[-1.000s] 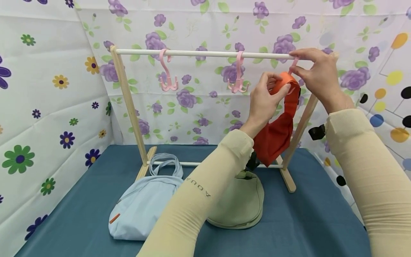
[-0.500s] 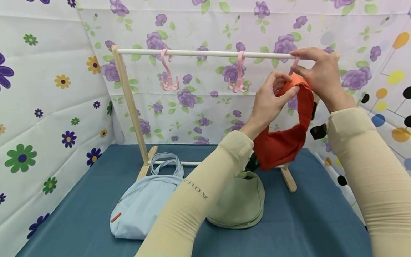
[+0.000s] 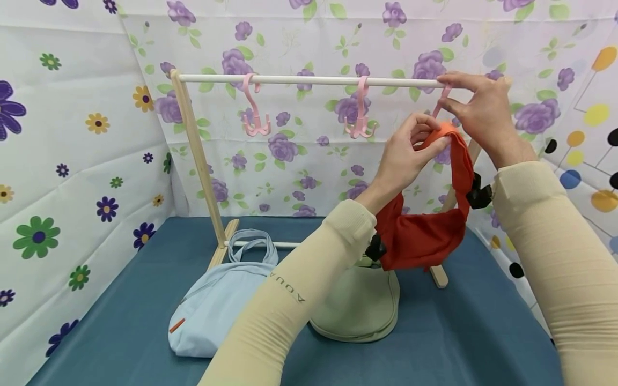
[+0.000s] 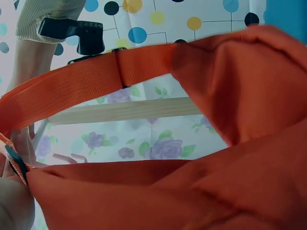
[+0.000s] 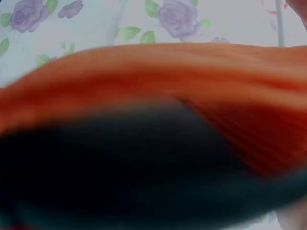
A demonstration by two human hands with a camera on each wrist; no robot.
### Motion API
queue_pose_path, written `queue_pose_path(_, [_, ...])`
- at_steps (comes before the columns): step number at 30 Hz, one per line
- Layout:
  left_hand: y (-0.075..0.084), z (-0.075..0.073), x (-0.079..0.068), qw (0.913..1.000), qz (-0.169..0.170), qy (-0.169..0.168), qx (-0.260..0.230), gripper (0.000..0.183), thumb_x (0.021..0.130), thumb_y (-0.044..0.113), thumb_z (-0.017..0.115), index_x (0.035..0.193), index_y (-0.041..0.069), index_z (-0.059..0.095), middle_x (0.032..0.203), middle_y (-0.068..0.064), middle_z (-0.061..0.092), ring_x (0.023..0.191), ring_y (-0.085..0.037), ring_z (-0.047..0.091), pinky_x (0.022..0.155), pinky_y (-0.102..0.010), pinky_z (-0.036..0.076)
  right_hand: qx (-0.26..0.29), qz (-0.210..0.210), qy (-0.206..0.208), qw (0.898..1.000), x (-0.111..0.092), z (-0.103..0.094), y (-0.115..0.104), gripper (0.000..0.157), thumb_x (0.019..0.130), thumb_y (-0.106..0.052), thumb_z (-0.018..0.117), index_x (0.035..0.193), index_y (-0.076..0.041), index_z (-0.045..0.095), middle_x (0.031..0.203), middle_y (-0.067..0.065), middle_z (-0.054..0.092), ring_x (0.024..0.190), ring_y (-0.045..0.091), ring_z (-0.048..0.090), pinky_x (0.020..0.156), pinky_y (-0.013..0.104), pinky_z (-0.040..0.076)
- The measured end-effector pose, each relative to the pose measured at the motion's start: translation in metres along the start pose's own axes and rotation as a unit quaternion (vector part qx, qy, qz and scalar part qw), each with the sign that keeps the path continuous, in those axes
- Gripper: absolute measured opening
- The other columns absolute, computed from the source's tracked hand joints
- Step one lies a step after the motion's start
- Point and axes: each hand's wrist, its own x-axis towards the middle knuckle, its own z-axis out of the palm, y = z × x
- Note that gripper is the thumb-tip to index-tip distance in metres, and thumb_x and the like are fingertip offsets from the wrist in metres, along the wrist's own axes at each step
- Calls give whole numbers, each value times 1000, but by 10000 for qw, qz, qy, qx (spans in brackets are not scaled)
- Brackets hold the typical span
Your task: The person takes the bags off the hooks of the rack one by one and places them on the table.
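Note:
In the head view my left hand [image 3: 407, 153] pinches the strap of an orange-red bag [image 3: 425, 244], whose body hangs below in an open loop. Up at the white rail [image 3: 309, 80], my right hand [image 3: 485, 115] holds a pink hook [image 3: 440, 103] between thumb and fingers. The top of the strap lies just below that hook, and the hook's lower prongs are hidden behind the strap and fingers. The left wrist view shows the webbing strap [image 4: 81, 86] with a dark buckle and the bag's folded cloth. Blurred orange fabric [image 5: 144, 62] fills much of the right wrist view.
Two more pink hooks [image 3: 255, 107] hang from the rail to the left. A light blue bag [image 3: 212, 316] and a sage green bag [image 3: 362, 305] lie on the blue tablecloth [image 3: 434, 348]. Wooden legs [image 3: 198, 155] hold up the rack; flowered cloth hangs behind.
The orange-red bag has swung rightward, spread into a wider loop and dropped a little. My left hand has shifted slightly right and down with the strap. The right hand stays at the hook.

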Motion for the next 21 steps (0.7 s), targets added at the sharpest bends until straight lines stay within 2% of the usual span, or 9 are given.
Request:
queue_pose_path(4, [-1, -5, -1, 9999, -86, -20, 59, 24, 101, 10, 70, 121, 6, 57, 126, -5, 62, 109, 0, 61, 97, -15, 49, 59, 19, -89, 9999, 0, -1, 0, 45, 97, -6, 75, 141, -9, 67, 148, 15, 58, 143, 33, 49, 124, 42, -10])
queue_pose_path(8, [-2, -9, -3, 9999, -130, 22, 103, 24, 101, 11, 69, 122, 7, 57, 126, -5, 63, 107, -1, 62, 94, -16, 51, 286, 4, -145, 9995, -1, -3, -1, 47, 96, -4, 75, 142, -8, 65, 154, 12, 52, 147, 26, 43, 127, 38, 4])
queue_pose_path(14, [-5, -14, -7, 9991, -324, 147, 241, 26, 102, 16, 70, 123, 9, 57, 124, -4, 65, 105, -3, 64, 86, -18, 54, 521, -97, -173, 9984, -8, -4, 0, 48, 97, -6, 74, 144, -10, 64, 157, 8, 50, 150, 19, 40, 127, 35, 10])
queue_pose_path(17, [-7, -16, -9, 9988, -359, 197, 274, 26, 102, 17, 70, 123, 10, 57, 122, -4, 66, 104, -4, 64, 83, -19, 55, 584, -196, -55, 9981, -15, -4, 0, 48, 97, -5, 74, 143, -10, 64, 156, 7, 52, 149, 18, 41, 124, 31, 22])
queue_pose_path(21, [-7, -20, -11, 9987, -327, 283, 259, 25, 101, 18, 71, 122, 10, 58, 121, -4, 66, 103, -5, 64, 83, -20, 55, 769, -312, 238, 9963, -24, -3, 0, 47, 95, -2, 75, 141, -9, 67, 153, 7, 55, 146, 14, 45, 123, 27, 24])
